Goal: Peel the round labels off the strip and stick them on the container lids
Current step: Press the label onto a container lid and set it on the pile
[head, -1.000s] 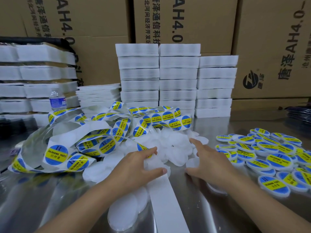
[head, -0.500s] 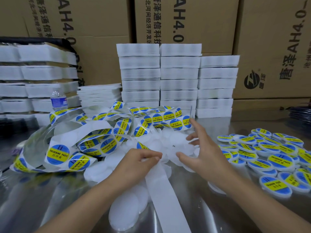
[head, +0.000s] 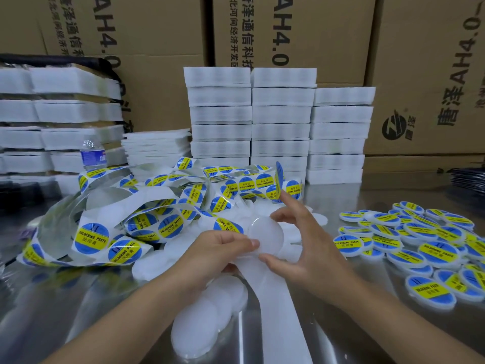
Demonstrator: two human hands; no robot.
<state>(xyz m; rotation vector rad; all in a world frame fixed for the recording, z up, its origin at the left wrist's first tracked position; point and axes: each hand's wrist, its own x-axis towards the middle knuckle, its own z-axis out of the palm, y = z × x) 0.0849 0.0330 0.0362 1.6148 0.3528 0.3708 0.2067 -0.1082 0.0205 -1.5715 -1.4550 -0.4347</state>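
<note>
A person labels container lids at a steel table [head: 65, 298]. Far to the left of the fingers, past a water bottle [head: 92, 153], the label strip [head: 147, 224] lies in tangled loops, its blue-and-yellow round labels facing every way. The left hand [head: 217, 249] pinches the left edge of an unlabelled lid [head: 266, 236] between thumb and curled fingers. The round, translucent lid is lifted off the table, its flat face tilted toward the camera. The right hand [head: 307, 248] grips the lid's other side, thumb below and middle finger above, with the index finger [head: 290, 206] raised. One label [head: 279, 177] stands edge-on just beyond that fingertip; whether it is stuck there cannot be told. From beneath the fingers the peeled backing [head: 278, 311] runs lengthwise toward the person, beside loose lids [head: 207, 319]. Well to the right of the fingers lie the labelled lids [head: 420, 245].
</note>
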